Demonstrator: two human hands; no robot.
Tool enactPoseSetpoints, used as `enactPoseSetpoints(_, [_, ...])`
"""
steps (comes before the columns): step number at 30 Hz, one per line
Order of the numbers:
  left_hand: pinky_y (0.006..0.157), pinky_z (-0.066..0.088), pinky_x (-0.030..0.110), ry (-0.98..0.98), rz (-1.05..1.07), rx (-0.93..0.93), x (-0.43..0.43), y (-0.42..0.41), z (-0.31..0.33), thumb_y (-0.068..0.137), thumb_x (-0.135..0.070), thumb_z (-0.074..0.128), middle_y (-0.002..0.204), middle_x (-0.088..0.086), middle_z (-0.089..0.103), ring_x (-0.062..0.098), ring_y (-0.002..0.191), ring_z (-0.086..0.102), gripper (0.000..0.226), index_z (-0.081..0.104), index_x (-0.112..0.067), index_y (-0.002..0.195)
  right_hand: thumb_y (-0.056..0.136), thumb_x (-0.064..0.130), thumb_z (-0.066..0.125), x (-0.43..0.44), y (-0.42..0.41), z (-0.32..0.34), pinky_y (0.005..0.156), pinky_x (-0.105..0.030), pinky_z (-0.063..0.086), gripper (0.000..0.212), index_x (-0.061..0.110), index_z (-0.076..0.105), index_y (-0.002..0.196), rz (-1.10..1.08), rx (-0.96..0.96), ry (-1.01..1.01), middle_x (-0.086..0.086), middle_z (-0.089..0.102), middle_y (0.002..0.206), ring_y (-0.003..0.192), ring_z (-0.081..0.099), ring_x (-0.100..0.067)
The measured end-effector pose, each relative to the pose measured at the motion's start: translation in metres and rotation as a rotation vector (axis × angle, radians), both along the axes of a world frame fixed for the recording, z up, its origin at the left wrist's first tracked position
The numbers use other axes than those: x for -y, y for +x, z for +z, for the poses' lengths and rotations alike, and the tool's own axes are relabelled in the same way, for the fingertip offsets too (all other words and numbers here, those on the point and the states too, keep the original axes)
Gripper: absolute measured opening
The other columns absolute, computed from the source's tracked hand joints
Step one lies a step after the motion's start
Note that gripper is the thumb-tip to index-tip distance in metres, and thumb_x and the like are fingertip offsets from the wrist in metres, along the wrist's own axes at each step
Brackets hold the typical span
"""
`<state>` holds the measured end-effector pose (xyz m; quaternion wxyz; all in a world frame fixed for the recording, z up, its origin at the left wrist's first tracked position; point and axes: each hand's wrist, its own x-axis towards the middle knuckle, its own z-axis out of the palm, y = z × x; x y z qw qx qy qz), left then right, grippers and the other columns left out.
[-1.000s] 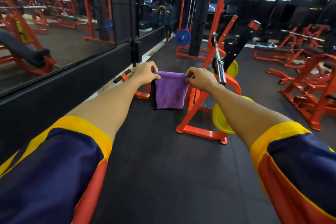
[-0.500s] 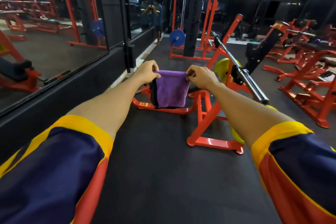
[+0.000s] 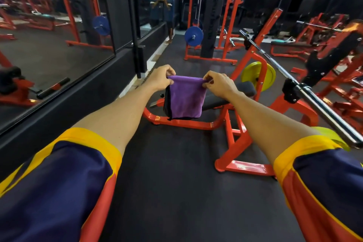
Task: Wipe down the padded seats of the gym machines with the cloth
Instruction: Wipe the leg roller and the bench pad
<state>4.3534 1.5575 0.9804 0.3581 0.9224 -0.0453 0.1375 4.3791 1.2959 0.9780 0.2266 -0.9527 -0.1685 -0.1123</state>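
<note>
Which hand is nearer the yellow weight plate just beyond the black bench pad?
Right. The right hand pinches the corner of the purple cloth that lies toward the yellow weight plate. The left hand pinches the opposite corner, farther off, on the side of the mirror.

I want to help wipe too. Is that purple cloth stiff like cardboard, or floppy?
Probably floppy: the purple cloth hangs down from where the left hand and right hand pinch its top edge. Likely light, since fingertips alone hold it. Its fuzzy look suggests it isn't slippery.
</note>
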Motion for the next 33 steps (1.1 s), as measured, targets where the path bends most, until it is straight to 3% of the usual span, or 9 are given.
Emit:
enactPoseSetpoints(6, [0.095,0.05,0.03,-0.004,0.012,-0.083,-0.04,0.1,-0.014,0.087,-0.003,0.074,0.113,0.004,0.072,0.019,0.105,0.066,0.033,0.071,-0.016,0.118,0.095,0.035,0.067,-0.047,0.107,-0.009,0.081,-0.035,0.048,0.015,0.035,0.066,0.11,-0.012,-0.054,-0.02,0.004,0.072,0.116,0.103,0.066,-0.025])
enactPoseSetpoints(16, [0.081,0.037,0.026,0.037,0.039,-0.191,-0.128,0.264,-0.058,0.097,-0.023,0.067,0.099,-0.005,0.06,0.014,0.094,0.055,0.018,0.067,-0.019,0.114,0.094,0.035,0.067,-0.138,0.271,-0.055,0.089,-0.04,0.051,0.014,0.034,0.065,0.108,-0.018,-0.121,0.0,0.006,0.071,0.115,0.103,0.064,-0.023])
enactPoseSetpoints(20, [0.086,0.044,0.03,-0.003,0.005,-0.248,-0.165,0.336,-0.086,0.094,-0.018,0.068,0.109,0.003,0.069,0.023,0.105,0.064,0.017,0.067,-0.017,0.111,0.095,0.036,0.067,-0.173,0.333,-0.084,0.087,-0.039,0.05,0.014,0.034,0.064,0.109,-0.037,-0.156,-0.009,0.005,0.071,0.114,0.102,0.065,-0.024])
enactPoseSetpoints(27, [0.082,0.04,0.028,-0.087,-0.048,-0.32,-0.205,0.457,-0.124,0.096,-0.014,0.065,0.106,0.002,0.067,0.019,0.097,0.061,0.015,0.066,-0.015,0.111,0.093,0.032,0.067,-0.216,0.438,-0.127,0.088,-0.041,0.052,0.015,0.035,0.061,0.106,-0.111,-0.269,0.048,0.005,0.071,0.11,0.1,0.065,-0.023])
enactPoseSetpoints(29, [0.081,0.039,0.027,-0.141,-0.035,-0.315,-0.206,0.487,-0.139,0.097,-0.012,0.061,0.102,0.002,0.066,0.02,0.095,0.059,0.011,0.065,-0.015,0.107,0.088,0.027,0.072,-0.222,0.471,-0.146,0.088,-0.044,0.054,0.024,0.034,0.054,0.103,-0.117,-0.347,0.118,0.003,0.07,0.107,0.097,0.065,-0.025])
enactPoseSetpoints(33, [0.07,0.04,0.03,-0.267,-0.058,-0.301,-0.199,0.551,-0.174,0.097,-0.003,0.054,0.085,-0.002,0.059,0.015,0.079,0.053,0.014,0.056,-0.017,0.095,0.071,0.013,0.088,-0.227,0.548,-0.206,0.095,-0.052,0.055,0.072,0.033,0.035,0.116,-0.074,-0.507,0.393,-0.006,0.06,0.115,0.103,0.064,-0.029])
